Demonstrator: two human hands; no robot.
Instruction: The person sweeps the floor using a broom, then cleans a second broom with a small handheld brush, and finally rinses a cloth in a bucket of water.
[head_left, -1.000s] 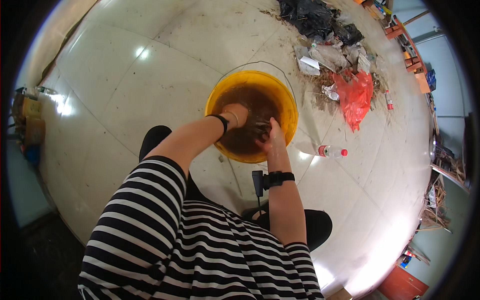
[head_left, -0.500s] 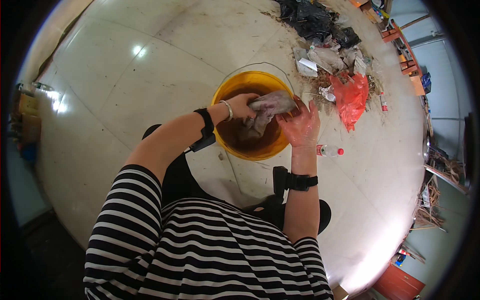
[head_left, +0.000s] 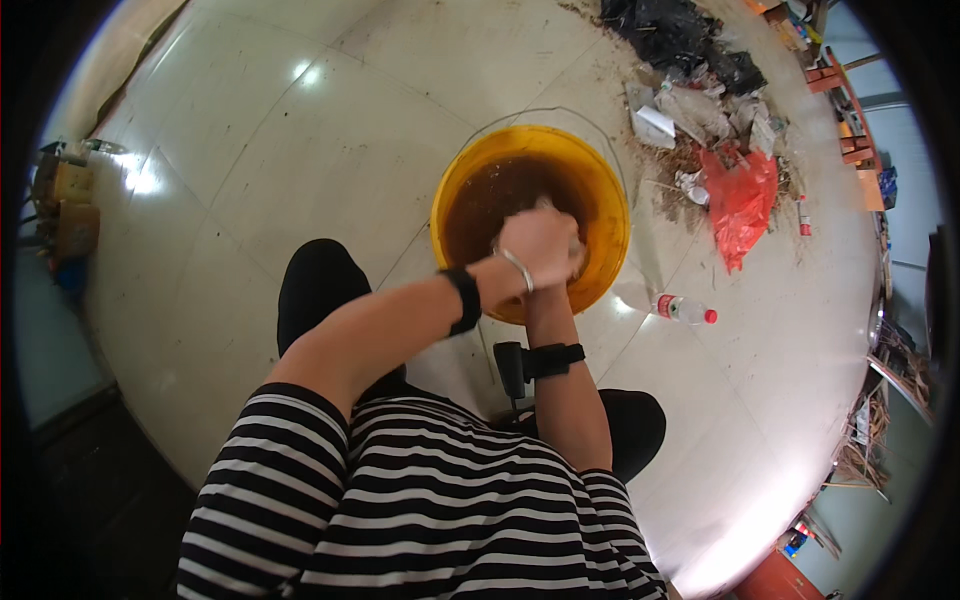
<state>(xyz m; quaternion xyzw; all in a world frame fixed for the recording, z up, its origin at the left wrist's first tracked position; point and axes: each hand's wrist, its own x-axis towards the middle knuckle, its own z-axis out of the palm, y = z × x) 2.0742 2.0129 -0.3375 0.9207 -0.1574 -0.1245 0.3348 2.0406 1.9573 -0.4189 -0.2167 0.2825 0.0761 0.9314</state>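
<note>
A yellow bucket with brown, murky water stands on the floor in front of me. Both hands are together over its near part, wrists crossed. My left hand, with a light bracelet at the wrist, is closed and lies over the right, slightly blurred. Below it, my right hand is mostly covered; its visible fingers look curled. The wet grey rag is almost wholly hidden between the two hands.
The bucket's thin wire handle leans toward the far side. A clear plastic bottle with a red cap lies to the right. Beyond it are a red plastic bag, scraps and black plastic. My knees flank the near side.
The rag was spread between my hands above the bucket. Now both hands have come together lower inside it, left over right, and the rag is bunched out of sight.
</note>
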